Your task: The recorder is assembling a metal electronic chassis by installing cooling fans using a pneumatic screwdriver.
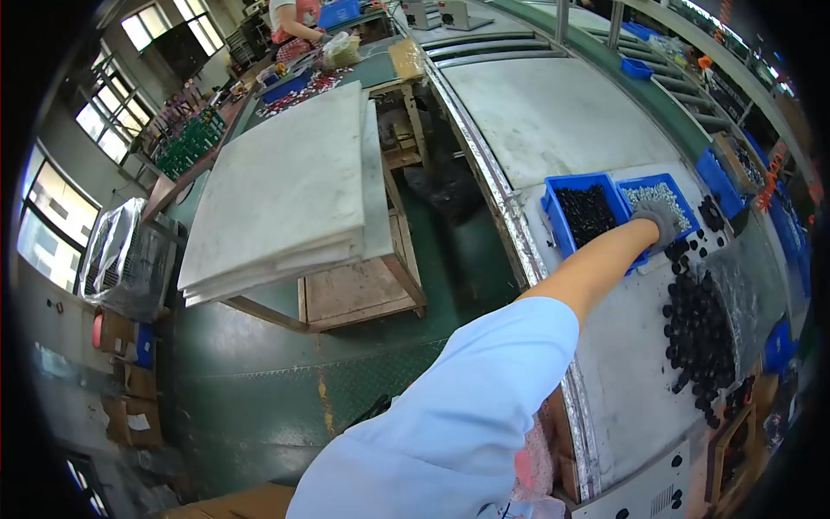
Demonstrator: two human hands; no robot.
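Note:
My left arm, in a light blue sleeve, stretches over the bench to the right. On its end, my left hand [659, 225] wears a grey glove and dips down at the right-hand blue bin [629, 183], among small silvery metal parts [654, 193] that look like screws. The fingertips are hidden, so their grip does not show. Touching that bin on its left is another blue bin [553, 210] full of small black parts [584, 212]. A heap of black knob-like pieces [696, 333] lies nearer on the bench, beside clear plastic sheeting [750, 294]. My right hand is out of view.
Left of the bench, large pale boards [285, 186] lie stacked on a wooden-framed trolley [359, 290]. A metal-edged gap separates it from the bench. Behind the bench runs a roller conveyor [692, 99]. Another person [298, 26] works at the far table. A white panel [644, 493] lies at the near edge.

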